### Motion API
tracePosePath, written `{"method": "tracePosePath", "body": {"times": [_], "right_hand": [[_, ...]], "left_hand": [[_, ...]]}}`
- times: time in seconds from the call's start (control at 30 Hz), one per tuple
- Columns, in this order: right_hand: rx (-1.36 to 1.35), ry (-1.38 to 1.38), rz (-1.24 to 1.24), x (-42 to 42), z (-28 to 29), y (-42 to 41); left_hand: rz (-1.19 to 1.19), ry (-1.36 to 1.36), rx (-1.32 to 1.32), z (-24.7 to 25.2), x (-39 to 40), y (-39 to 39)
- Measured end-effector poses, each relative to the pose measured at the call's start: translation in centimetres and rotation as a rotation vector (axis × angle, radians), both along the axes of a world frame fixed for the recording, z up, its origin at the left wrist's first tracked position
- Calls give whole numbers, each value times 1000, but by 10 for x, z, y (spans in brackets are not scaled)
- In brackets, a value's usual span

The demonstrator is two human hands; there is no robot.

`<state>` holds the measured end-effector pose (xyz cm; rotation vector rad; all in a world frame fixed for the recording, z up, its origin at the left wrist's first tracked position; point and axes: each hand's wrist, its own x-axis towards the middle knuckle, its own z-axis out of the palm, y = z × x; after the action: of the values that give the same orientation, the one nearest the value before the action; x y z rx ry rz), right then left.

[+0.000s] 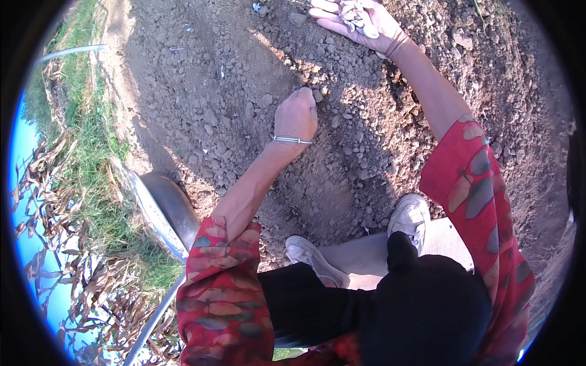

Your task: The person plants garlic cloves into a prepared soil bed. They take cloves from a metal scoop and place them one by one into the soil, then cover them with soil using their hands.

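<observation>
My right hand [361, 23] lies palm up at the top of the view, fingers spread, with a small heap of whitish garlic cloves [358, 17] resting on the palm. Lower and to the left, my left hand [296, 114] is closed, knuckles up, with its fingers down at the loose brown soil [219, 105]. A thin silver bangle [293, 139] circles the left wrist. Whether something is inside the left fingers is hidden.
Two light shoes [409, 217] stand on the soil near the bottom. At the left are a metal basin [169, 206], a curved pale pipe [153, 320], green grass [98, 183] and dry corn leaves [96, 283]. Clods and stones cover the ground.
</observation>
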<state>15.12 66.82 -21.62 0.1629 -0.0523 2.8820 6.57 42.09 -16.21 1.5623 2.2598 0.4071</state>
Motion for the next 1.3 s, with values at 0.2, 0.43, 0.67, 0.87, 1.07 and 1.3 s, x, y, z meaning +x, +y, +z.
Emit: {"method": "tracePosePath", "body": {"times": [0.2, 0.43, 0.67, 0.87, 1.07, 1.3], "right_hand": [[-141, 79, -74, 18, 9, -9], [-138, 220, -18, 57, 30, -12], [-60, 179, -102, 84, 34, -5], [-61, 275, -4, 78, 30, -8], [-204, -55, -49, 82, 64, -32], [-146, -1, 19, 63, 65, -45]], "left_hand": [[46, -2, 104, 30, 5, 18], [-202, 187, 195, 28, 55, 99], [-189, 222, -101, 21, 76, 127], [-82, 11, 226, 6, 62, 112], [166, -360, -78, 59, -4, 32], [40, -169, -27, 29, -1, -42]]}}
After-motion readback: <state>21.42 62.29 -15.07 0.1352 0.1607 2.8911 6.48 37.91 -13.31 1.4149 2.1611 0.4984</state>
